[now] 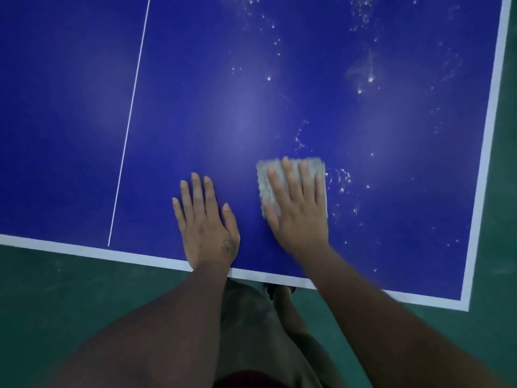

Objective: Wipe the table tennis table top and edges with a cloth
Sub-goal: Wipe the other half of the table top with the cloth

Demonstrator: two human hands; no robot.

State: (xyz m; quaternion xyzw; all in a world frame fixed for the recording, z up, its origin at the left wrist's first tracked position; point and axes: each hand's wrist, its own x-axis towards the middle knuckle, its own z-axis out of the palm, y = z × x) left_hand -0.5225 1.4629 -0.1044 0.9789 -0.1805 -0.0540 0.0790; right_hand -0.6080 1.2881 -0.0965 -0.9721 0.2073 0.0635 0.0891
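Right hand (298,204) flat, fingers straight, pressing grey cloth (267,189) on blue table (195,107), left hand (205,222) beside it — fingers spread, palm down — white specks (361,88) far right.

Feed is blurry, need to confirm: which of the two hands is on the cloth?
The right hand, pressing flat with straight fingers on the grey cloth. The left hand rests bare on the blue table top beside it.
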